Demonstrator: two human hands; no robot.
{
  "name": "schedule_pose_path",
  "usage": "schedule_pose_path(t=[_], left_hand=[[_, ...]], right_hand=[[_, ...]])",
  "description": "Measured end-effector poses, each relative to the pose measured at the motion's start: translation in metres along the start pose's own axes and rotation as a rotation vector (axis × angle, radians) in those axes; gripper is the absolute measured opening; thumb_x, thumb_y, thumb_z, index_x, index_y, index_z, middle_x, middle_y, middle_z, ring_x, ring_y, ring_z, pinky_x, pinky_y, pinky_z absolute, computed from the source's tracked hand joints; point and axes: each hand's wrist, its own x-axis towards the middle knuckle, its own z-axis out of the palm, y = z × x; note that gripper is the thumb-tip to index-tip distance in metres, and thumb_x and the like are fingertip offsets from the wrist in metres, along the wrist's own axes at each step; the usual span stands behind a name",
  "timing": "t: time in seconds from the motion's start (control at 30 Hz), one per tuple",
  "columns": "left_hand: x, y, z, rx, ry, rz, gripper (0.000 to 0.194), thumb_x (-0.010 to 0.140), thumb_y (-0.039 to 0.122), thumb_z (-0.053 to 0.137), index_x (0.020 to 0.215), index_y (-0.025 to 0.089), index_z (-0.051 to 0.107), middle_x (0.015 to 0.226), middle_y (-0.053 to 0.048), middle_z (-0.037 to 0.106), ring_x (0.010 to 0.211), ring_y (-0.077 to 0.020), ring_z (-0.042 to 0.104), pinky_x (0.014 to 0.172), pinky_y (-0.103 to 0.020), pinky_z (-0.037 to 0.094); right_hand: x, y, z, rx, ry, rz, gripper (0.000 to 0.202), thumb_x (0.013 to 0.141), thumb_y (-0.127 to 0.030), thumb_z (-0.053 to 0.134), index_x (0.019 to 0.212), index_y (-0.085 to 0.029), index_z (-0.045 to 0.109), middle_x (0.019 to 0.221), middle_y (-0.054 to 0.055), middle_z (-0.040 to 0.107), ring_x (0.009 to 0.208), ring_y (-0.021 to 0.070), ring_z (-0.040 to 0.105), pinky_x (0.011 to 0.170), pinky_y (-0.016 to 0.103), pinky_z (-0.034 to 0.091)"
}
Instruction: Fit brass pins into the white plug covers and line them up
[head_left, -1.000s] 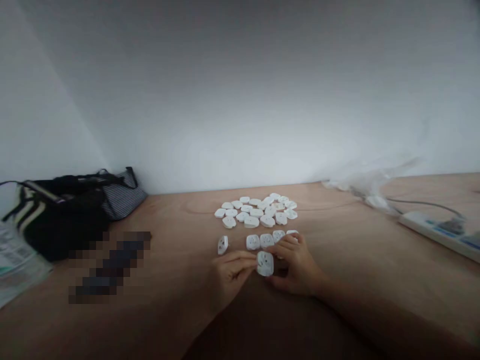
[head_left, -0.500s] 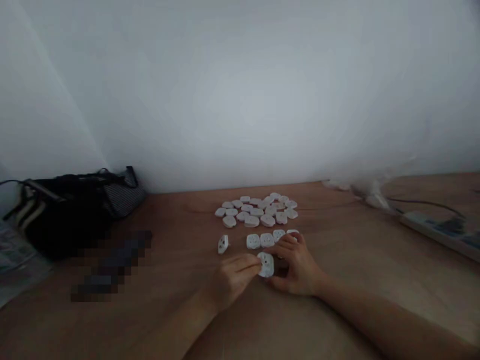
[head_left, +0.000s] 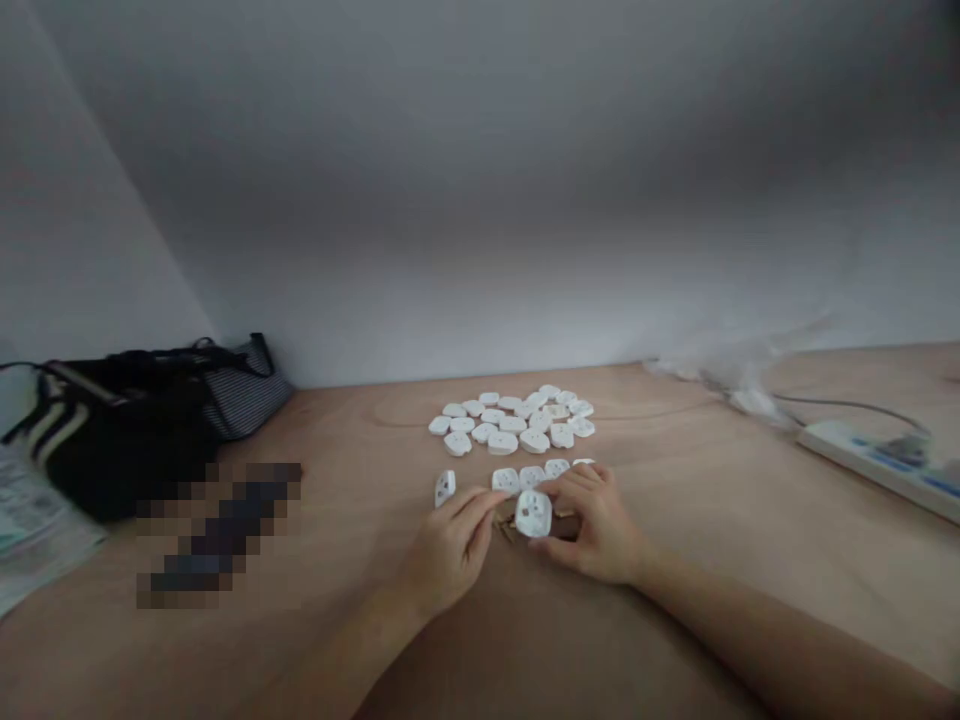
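My right hand (head_left: pixel 596 525) grips a white plastic socket cover (head_left: pixel 533 514) between thumb and fingers, tilted so that its holed face shows. Just left of it, my left hand (head_left: pixel 454 550) has thumb and fingertips pinched together, apart from the cover; anything between them is too small to make out. Beneath and between the hands lie small brass-coloured pieces (head_left: pixel 507 528), partly hidden. Behind my hands stretches a row of similar white covers (head_left: pixel 506 481), its right end partly covered by my right fingers. One more cover (head_left: pixel 445 487) is tilted on edge beyond my left hand.
Many white plastic pieces (head_left: pixel 503 443) lie grouped farther back on the wooden table (head_left: pixel 360 450). A black bag (head_left: pixel 127 430) and a blurred-out dark object (head_left: pixel 225 530) are at left. At right are a power strip (head_left: pixel 877 460) and clear plastic wrap (head_left: pixel 750 390).
My left fingers have come off the held cover and moved slightly left and up. My right hand keeps the cover, now raised a little. The scene looks brighter on the table.
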Motion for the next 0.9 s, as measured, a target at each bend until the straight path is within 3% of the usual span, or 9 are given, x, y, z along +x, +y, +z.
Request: schedule_pose_path(t=[0.1,0.33,0.57,0.7,0.9], left_hand=[[0.000,-0.002,0.005,0.012,-0.061,-0.114,0.023,0.085,0.013,0.047,0.100,0.018,0.064,0.090,-0.006,0.060,0.080,-0.0168,0.060,0.074,-0.028,0.051],[-0.001,-0.008,0.010,-0.044,-0.158,-0.139,0.015,0.081,0.011,0.055,0.087,0.018,0.068,0.085,-0.004,0.056,0.079,-0.0173,0.056,0.071,-0.029,0.048],[0.004,-0.003,0.008,-0.056,-0.170,-0.165,0.009,0.081,0.009,0.054,0.074,0.015,0.058,0.083,-0.003,0.057,0.079,-0.0173,0.056,0.072,-0.028,0.046],[0.002,-0.005,0.005,-0.059,-0.131,-0.151,0.011,0.084,0.011,0.049,0.078,0.017,0.055,0.080,-0.002,0.058,0.076,-0.0164,0.057,0.069,-0.027,0.046],[0.002,0.002,-0.002,-0.084,0.072,-0.063,0.014,0.090,0.018,0.044,0.086,0.018,0.057,0.081,-0.003,0.062,0.075,-0.0152,0.060,0.070,-0.026,0.048]], right_hand=[[-0.001,0.002,0.002,-0.002,0.031,0.034,0.038,0.062,-0.041,0.070,0.095,-0.023,0.061,0.087,0.004,0.065,0.088,0.0241,0.054,0.084,0.040,0.029],[-0.001,0.001,0.004,-0.002,0.043,0.040,0.038,0.060,-0.039,0.071,0.093,-0.023,0.061,0.087,0.003,0.065,0.088,0.0242,0.054,0.085,0.041,0.029],[0.000,0.001,0.004,0.009,0.041,0.024,0.039,0.059,-0.037,0.071,0.094,-0.023,0.061,0.086,0.003,0.065,0.087,0.0240,0.054,0.086,0.041,0.028],[0.000,0.000,0.003,0.009,0.019,0.014,0.038,0.059,-0.035,0.070,0.095,-0.023,0.061,0.085,0.003,0.065,0.086,0.0235,0.054,0.084,0.040,0.029],[0.000,-0.002,0.001,0.029,-0.013,-0.042,0.042,0.058,-0.035,0.070,0.097,-0.023,0.062,0.089,0.004,0.066,0.088,0.0238,0.053,0.087,0.041,0.025]])
